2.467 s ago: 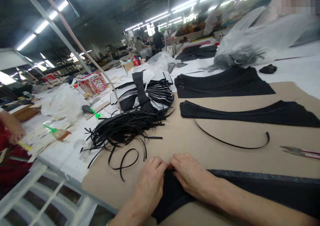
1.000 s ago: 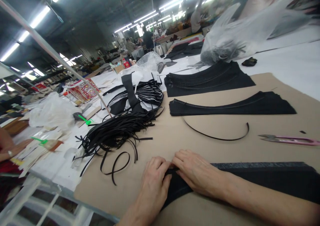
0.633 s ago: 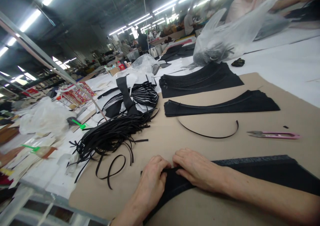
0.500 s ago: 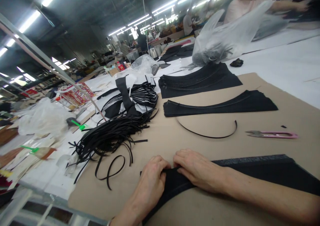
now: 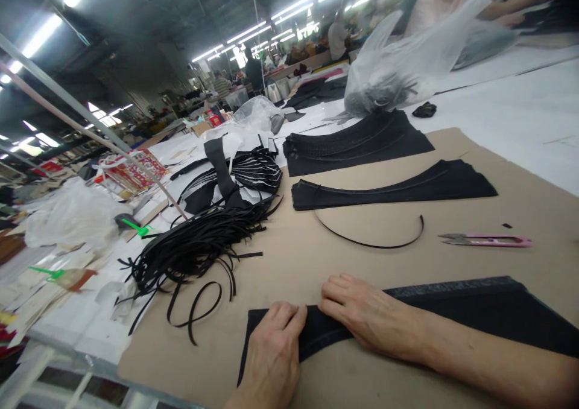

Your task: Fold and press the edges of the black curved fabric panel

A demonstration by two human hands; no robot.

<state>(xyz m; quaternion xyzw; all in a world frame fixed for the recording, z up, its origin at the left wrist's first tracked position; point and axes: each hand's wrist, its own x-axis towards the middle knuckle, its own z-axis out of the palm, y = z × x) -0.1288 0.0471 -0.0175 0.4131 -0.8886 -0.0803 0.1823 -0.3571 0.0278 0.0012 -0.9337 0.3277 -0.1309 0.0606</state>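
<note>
A black curved fabric piece lies along the front of the tan board, with a greyish strip along its far edge. My left hand is closed over the far edge near the left end, thumb and fingers together. To its right, my right hand has its fingers bent down on the same edge, pinching the cloth. A short stretch of black fabric shows between the hands. My right forearm crosses above the piece and hides part of it. The fingertips' undersides are hidden.
Pink-handled thread snips and a thin black strip lie beyond the hands. Two stacks of black cut pieces sit farther back. A heap of black strips is at left. Behind are a plastic bag and a co-worker.
My left hand has shifted down and turned flatter over the fabric, and more of the piece's left end shows. My right hand stays on the edge, slightly farther right. The view has shifted slightly.
</note>
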